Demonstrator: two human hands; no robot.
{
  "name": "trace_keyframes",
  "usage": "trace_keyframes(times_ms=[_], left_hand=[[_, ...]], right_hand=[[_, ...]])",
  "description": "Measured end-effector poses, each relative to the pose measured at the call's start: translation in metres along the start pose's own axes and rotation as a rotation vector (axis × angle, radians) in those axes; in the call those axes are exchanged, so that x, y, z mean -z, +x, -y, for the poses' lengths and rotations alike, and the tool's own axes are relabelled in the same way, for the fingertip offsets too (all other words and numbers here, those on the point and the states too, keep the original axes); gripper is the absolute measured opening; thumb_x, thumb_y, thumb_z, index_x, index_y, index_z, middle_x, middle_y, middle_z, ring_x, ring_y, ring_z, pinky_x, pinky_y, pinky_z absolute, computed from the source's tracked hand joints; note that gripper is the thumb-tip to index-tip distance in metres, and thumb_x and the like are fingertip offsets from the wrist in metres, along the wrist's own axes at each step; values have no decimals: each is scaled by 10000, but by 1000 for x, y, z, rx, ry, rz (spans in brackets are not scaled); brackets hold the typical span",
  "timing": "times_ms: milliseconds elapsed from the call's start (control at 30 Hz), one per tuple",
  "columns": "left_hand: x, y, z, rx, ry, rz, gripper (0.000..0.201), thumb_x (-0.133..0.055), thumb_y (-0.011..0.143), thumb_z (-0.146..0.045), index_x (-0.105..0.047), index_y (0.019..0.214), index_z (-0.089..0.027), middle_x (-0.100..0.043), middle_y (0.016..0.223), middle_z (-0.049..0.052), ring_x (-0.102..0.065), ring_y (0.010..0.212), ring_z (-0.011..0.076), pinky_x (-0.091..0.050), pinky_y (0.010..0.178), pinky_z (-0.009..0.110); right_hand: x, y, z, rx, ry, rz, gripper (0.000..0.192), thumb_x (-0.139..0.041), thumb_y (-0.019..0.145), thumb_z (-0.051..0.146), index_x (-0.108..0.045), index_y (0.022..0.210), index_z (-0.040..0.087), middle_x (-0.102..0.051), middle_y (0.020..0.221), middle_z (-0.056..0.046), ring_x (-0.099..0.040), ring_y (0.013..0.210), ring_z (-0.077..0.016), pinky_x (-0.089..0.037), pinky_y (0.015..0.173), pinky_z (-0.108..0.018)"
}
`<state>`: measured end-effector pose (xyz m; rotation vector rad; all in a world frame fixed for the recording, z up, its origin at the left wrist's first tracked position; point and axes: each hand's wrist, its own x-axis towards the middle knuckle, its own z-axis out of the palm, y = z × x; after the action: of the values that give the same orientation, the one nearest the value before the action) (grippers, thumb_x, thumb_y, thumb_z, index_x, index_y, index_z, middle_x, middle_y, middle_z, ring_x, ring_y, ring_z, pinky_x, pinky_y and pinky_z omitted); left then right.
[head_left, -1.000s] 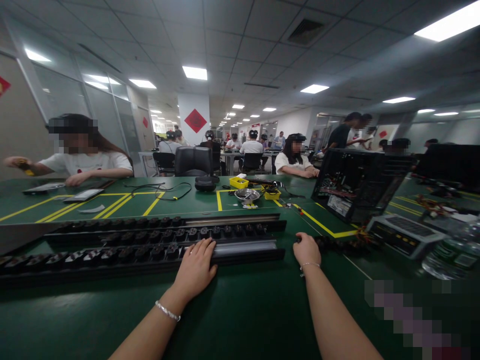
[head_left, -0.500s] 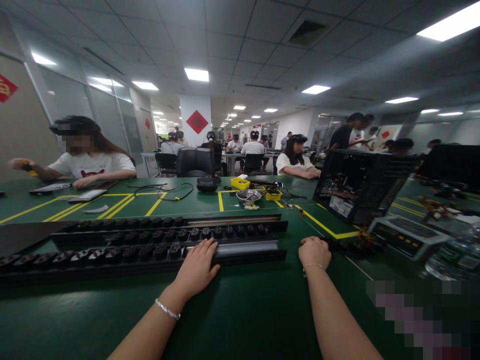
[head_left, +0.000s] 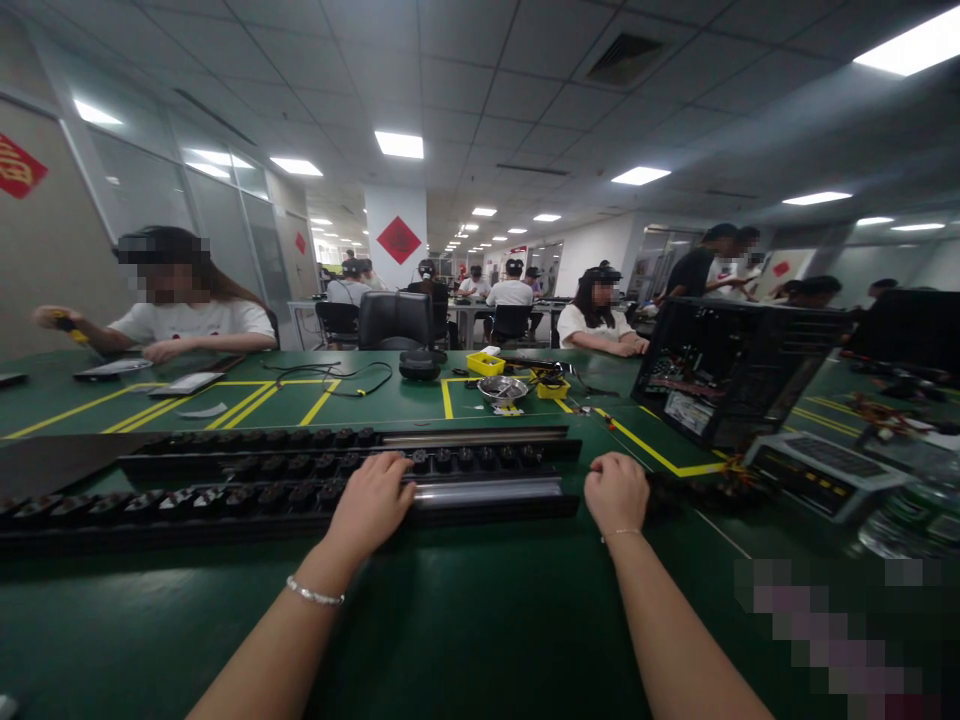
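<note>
Socket strips lie in long black rows across the green tabletop, directly before me. Risk noted: my left hand presses flat, fingers spread, on the nearest strip; uneven pressure could slide it out of line with its neighbours. My right hand is curled into a loose fist, resting beside the strip's end, apparently holding nothing; its underside is hidden.

The table has a smooth green mat, a bit shiny. The long strips look like black plastic — one has a bare, shiny metal part. The bowl is shiny metal; the trays are yellow plastic.
</note>
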<state>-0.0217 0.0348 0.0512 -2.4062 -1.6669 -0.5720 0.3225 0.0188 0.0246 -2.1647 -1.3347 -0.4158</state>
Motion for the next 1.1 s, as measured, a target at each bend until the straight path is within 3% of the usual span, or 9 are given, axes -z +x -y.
trace_keyframes(times_ms=[133, 233, 400, 800, 1100], left_hand=[[20, 1, 20, 300, 161, 43, 467, -326, 829, -405, -487, 1177, -137, -549, 1137, 139, -502, 1026, 273, -420, 816, 400], [23, -3, 27, 392, 230, 125, 483, -322, 810, -438, -540, 1074, -97, -573, 1056, 169, -517, 996, 306, -419, 769, 415], [20, -8, 23, 300, 309, 140, 383, -348, 800, -391, -594, 929, -128, -602, 1005, 146, -511, 990, 304, -401, 758, 417], [18, -7, 20, 278, 312, 206, 248, -445, 790, -303, -609, 905, -157, -639, 975, 119, -512, 969, 277, -369, 773, 377], [15, -3, 15, 279, 230, 235, 297, -506, 767, -361, -611, 996, -203, -648, 986, 96, -520, 972, 265, -373, 787, 366]], right_hand=[[-8, -16, 35, 270, 164, 48, 255, -381, 778, 157, -613, 882, 178, -597, 917, -72, -485, 909, -193, -348, 839, -289], [-14, -29, 55, 341, 202, 88, 259, -409, 789, 191, -619, 941, 181, -600, 963, -68, -484, 921, -193, -349, 829, -282], [-16, -38, 62, 325, 184, 140, 264, -417, 806, 211, -637, 952, 212, -593, 1003, -57, -482, 950, -190, -346, 818, -285], [-17, -36, 62, 308, 170, 136, 264, -432, 792, 202, -639, 954, 221, -592, 1011, -54, -478, 958, -188, -354, 811, -290], [-17, -36, 62, 303, 161, 139, 257, -434, 790, 206, -640, 944, 224, -590, 1014, -53, -480, 952, -187, -353, 803, -289]])
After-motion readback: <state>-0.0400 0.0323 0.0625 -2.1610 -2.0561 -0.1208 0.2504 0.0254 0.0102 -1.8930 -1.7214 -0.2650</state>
